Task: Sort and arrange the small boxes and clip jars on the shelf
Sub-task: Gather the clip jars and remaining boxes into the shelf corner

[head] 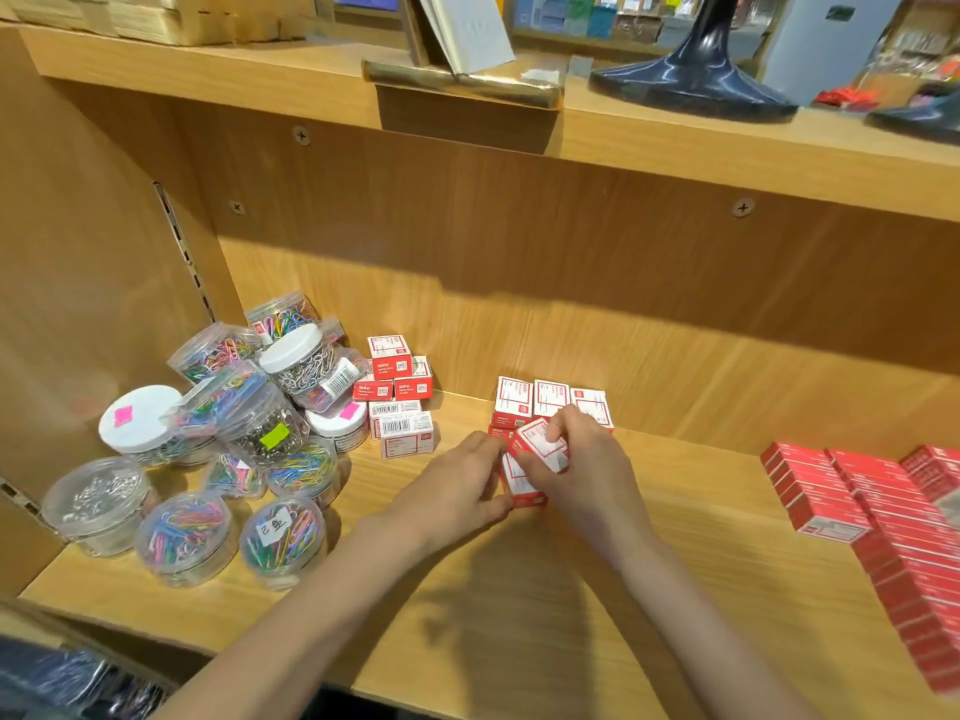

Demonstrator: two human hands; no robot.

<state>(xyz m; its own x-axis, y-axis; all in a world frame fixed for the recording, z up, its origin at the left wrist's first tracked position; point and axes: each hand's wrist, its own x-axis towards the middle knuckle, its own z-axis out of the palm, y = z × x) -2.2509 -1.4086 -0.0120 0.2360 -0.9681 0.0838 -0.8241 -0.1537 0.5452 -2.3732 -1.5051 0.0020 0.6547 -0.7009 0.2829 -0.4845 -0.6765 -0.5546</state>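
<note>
while both hands sit together at the middle of the wooden shelf [597, 589], the right hand [582, 459] has its fingers curled around a small red and white box [540, 443], tilted up on a corner, thumb on the near side and fingertips over the top. the left hand [457, 491] is pressed against the side of another little box [519, 485] just below the first one, fingers mostly closed on it, though i can't really tell how firm the grip is since the right hand covers part of it.

right behind the hands there's a neat row of three matching boxes [550, 400] lying flat, touching each other, near the back wall. to the left of that is a loose heap of the same boxes [397, 394], some stacked, a couple showing barcodes.

further left, in the corner, the clip jars [218, 449] are all jumbled: clear round tubs full of coloured and silver paper clips, some upright along the front edge, others tipped over and piled on top of each other. a few have white lids, two with pink stickers, one with a green sticker.

over on the right edge there's a long block of flat red staple boxes [893, 532] stacked in tidy rows, well apart from the hands.

on the upper shelf [208, 70] sits a black lamp base [696, 75] and an open booklet stand [462, 54].
</note>
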